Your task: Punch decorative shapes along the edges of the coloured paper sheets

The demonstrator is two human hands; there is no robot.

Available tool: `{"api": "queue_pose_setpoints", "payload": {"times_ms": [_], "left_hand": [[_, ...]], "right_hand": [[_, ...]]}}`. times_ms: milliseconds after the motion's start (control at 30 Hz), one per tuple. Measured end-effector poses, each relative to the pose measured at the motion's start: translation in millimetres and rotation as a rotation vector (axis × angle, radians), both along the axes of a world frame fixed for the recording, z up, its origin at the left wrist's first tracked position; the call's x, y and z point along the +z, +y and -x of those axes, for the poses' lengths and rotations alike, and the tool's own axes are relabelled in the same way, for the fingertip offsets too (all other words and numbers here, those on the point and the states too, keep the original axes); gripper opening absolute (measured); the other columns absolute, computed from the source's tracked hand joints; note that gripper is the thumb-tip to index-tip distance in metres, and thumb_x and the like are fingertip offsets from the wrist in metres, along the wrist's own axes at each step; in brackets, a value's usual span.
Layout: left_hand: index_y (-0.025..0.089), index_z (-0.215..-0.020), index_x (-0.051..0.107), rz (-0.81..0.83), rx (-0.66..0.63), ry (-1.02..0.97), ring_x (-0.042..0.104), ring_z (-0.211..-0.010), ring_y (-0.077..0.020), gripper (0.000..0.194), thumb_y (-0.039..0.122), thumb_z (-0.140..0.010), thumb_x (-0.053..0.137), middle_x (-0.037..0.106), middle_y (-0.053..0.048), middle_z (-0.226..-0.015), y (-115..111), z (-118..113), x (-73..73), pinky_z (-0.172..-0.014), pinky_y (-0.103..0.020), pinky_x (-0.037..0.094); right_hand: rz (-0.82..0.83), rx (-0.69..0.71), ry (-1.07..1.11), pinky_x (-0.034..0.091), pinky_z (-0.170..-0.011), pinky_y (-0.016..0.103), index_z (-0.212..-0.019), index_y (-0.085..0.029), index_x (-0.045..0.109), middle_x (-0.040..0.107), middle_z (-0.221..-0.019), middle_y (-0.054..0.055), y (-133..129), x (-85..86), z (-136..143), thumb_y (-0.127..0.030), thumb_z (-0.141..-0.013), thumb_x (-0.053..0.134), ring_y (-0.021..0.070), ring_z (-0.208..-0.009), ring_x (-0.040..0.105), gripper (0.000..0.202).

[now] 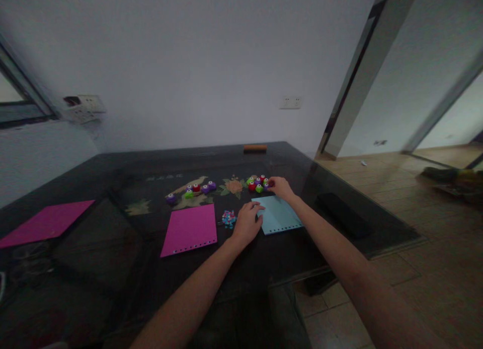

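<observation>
My left hand lies on the left edge of a light blue sheet with punched holes along its near side; its fingers are outstretched and hold nothing. Beyond that sheet, my right hand closes its fingertips on a small purple piece with a white eye-like top. This piece is at the right end of a cluster of similar red, green and purple pieces. To the left of my left hand is a small pile of blue, pink and white bits. A magenta sheet with punched holes lies further left.
More eye-topped pieces stand in a loose row behind the magenta sheet. Another magenta sheet lies at far left. A brown roll sits by the table's back edge, and a long black object lies right of my right forearm.
</observation>
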State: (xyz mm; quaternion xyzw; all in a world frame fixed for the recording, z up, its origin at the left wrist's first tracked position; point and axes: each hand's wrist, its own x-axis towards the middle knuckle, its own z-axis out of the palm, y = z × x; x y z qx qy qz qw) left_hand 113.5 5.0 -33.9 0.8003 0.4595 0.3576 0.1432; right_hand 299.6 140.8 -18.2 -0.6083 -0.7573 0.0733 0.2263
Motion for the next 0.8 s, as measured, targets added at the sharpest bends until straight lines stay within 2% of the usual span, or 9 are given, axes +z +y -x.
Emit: {"api": "queue_pose_setpoints", "payload": {"times_ms": [233, 400, 533, 667, 800], "left_hand": [[0.022, -0.104, 0.062, -0.056, -0.051, -0.032, 0.048, -0.112, -0.0204, 0.029, 0.011, -0.079, 0.051, 0.056, -0.006, -0.117, -3, -1, 13.8, -0.098, -0.037, 0.037], [0.020, -0.098, 0.064, -0.041, -0.078, -0.110, 0.053, -0.105, -0.0186, 0.025, 0.011, -0.080, 0.050, 0.059, -0.006, -0.110, -2, 1, 28.7, -0.096, -0.034, 0.040], [0.020, -0.093, 0.065, -0.052, -0.102, -0.142, 0.057, -0.099, -0.0175, 0.022, 0.010, -0.079, 0.050, 0.062, -0.005, -0.102, -2, 10, 45.6, -0.091, -0.032, 0.043], [0.019, -0.088, 0.064, -0.080, -0.080, -0.102, 0.059, -0.089, -0.0166, 0.020, 0.011, -0.081, 0.047, 0.065, -0.004, -0.091, 1, 38, 52.1, -0.083, -0.030, 0.045], [0.017, -0.088, 0.060, -0.052, 0.097, -0.061, 0.058, -0.074, -0.0159, 0.015, 0.017, -0.082, 0.046, 0.064, -0.004, -0.084, 10, 89, 46.2, -0.069, -0.028, 0.045]], "right_hand": [[-0.066, -0.029, 0.026, 0.043, -0.070, 0.024, -0.090, -0.016, 0.067, 0.066, -0.089, 0.006, -3, -0.2, 0, -0.020, -0.066, 0.070, 0.0156, -0.077, 0.059, 0.024], [-0.145, -0.046, 0.087, 0.043, -0.071, 0.025, -0.090, -0.018, 0.066, 0.065, -0.089, 0.005, -11, 10.1, 0, -0.026, -0.069, 0.068, 0.0148, -0.076, 0.059, 0.022], [-0.186, -0.025, 0.128, 0.043, -0.073, 0.026, -0.092, -0.018, 0.066, 0.065, -0.090, 0.005, -23, 19.6, 12, -0.024, -0.071, 0.065, 0.0151, -0.078, 0.059, 0.021], [-0.193, 0.042, 0.142, 0.043, -0.073, 0.027, -0.090, -0.018, 0.065, 0.065, -0.092, 0.006, -38, 24.7, 37, -0.024, -0.073, 0.064, 0.0157, -0.079, 0.059, 0.018], [-0.168, 0.133, 0.125, 0.043, -0.074, 0.028, -0.087, -0.019, 0.065, 0.066, -0.088, 0.005, -53, 26.8, 65, -0.023, -0.075, 0.063, 0.0169, -0.082, 0.059, 0.013]]}}
